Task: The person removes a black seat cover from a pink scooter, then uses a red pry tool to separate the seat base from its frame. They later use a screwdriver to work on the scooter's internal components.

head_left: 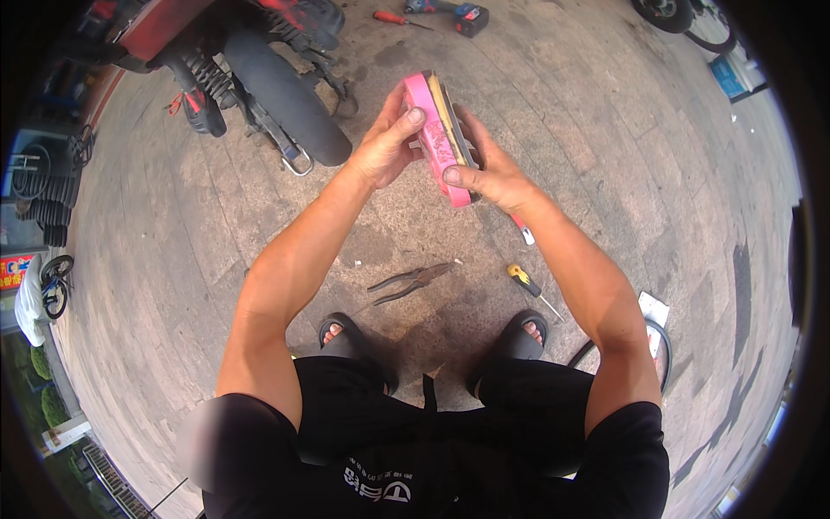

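Between my two hands, out in front of me above the pavement, is a pink plastic part with a yellowish strip along its edge and a dark side [437, 143]. My left hand [389, 145] grips its pink left face, thumb on top. On the other side my right hand [491, 169] holds the dark side, its thumb resting over the lower end. The fingers behind the part are mostly hidden. Below my hands lie worn pliers [413, 280] with dark handles, and a yellow-and-black screwdriver [523, 277]. A red and white item [524, 230] shows partly beside my right forearm.
A motorcycle with its rear tyre [281, 99] stands at the upper left. Farther off lie a red-handled screwdriver [392, 16] and a blue power tool [467, 17]. A white sheet or packet [654, 310] and black cable lie by my right elbow. My sandalled feet stand on the paving.
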Action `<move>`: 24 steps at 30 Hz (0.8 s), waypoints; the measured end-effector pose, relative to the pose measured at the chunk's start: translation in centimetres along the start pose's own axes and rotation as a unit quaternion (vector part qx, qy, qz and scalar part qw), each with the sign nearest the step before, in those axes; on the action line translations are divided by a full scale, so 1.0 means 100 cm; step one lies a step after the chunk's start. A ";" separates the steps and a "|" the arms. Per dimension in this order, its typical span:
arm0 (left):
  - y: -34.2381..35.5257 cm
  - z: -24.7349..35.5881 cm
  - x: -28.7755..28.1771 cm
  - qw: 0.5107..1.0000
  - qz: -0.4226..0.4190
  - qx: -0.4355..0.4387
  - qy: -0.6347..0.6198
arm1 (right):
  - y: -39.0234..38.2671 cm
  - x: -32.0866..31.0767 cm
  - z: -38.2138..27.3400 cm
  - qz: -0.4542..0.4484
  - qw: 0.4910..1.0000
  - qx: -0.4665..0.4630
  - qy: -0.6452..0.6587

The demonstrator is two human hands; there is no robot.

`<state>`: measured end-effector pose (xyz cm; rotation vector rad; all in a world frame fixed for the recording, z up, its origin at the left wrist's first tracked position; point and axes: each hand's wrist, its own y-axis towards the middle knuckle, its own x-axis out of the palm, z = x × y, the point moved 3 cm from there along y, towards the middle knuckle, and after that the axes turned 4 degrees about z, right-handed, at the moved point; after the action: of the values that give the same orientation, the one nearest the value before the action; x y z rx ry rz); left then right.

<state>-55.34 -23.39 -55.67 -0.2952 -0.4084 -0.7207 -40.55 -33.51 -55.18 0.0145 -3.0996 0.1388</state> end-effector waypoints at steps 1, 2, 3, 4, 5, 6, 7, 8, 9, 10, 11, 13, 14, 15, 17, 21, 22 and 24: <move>-0.001 0.002 0.002 1.000 -0.010 0.000 0.008 | 0.000 -0.004 0.001 0.009 1.000 0.005 0.026; -0.002 0.003 0.004 1.000 0.000 -0.010 0.023 | 0.000 -0.006 0.003 -0.002 0.998 0.022 0.059; -0.003 0.004 0.005 0.999 0.009 -0.020 0.038 | -0.001 -0.009 0.004 -0.013 0.995 0.037 0.095; -0.005 0.004 0.006 0.998 0.017 -0.028 0.051 | -0.002 -0.012 0.006 -0.017 0.990 0.055 0.132; -0.006 0.003 0.007 0.998 0.028 -0.036 0.052 | -0.002 -0.014 0.008 -0.036 0.984 0.062 0.163; -0.006 0.003 0.006 0.997 0.038 -0.038 0.061 | -0.003 -0.016 0.010 -0.056 0.977 0.079 0.189; -0.007 0.003 0.006 0.996 0.042 -0.035 0.066 | -0.003 -0.019 0.012 -0.074 0.969 0.096 0.215; -0.007 0.003 0.004 0.996 0.041 -0.034 0.072 | -0.004 -0.022 0.013 -0.097 0.958 0.107 0.246; -0.006 0.003 0.002 0.997 0.036 -0.035 0.066 | -0.005 -0.026 0.018 -0.076 0.950 0.136 0.270; -0.005 0.005 -0.002 0.997 0.025 -0.039 0.060 | -0.005 -0.030 0.019 -0.080 0.942 0.137 0.295; -0.003 0.007 -0.007 0.997 0.023 -0.045 0.056 | -0.007 -0.034 0.022 -0.074 0.936 0.144 0.313; -0.004 0.012 -0.016 0.996 -0.011 -0.091 0.004 | -0.009 -0.042 0.028 -0.063 0.915 0.176 0.357; -0.006 0.015 -0.021 0.993 -0.027 -0.115 -0.020 | -0.010 -0.045 0.030 -0.072 0.925 0.168 0.333; -0.008 0.017 -0.022 0.988 -0.078 -0.132 0.003 | -0.010 -0.049 0.030 -0.080 0.934 0.161 0.309; -0.013 0.024 -0.029 0.969 -0.140 -0.196 0.062 | -0.011 -0.051 0.032 -0.123 0.943 0.171 0.259; -0.034 -0.001 -0.021 0.912 -0.246 -0.289 0.154 | -0.010 -0.042 0.035 -0.289 0.920 0.211 0.158; -0.039 -0.012 -0.016 0.901 -0.254 -0.301 0.181 | -0.010 -0.038 0.036 -0.336 0.906 0.212 0.142; -0.053 -0.038 -0.001 0.882 -0.290 -0.336 0.156 | -0.012 -0.031 0.043 -0.354 0.899 0.235 0.106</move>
<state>-58.05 -28.69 -58.44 -0.7144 0.0953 -1.4801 -37.64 -35.09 -59.48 1.0349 -2.5548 0.7777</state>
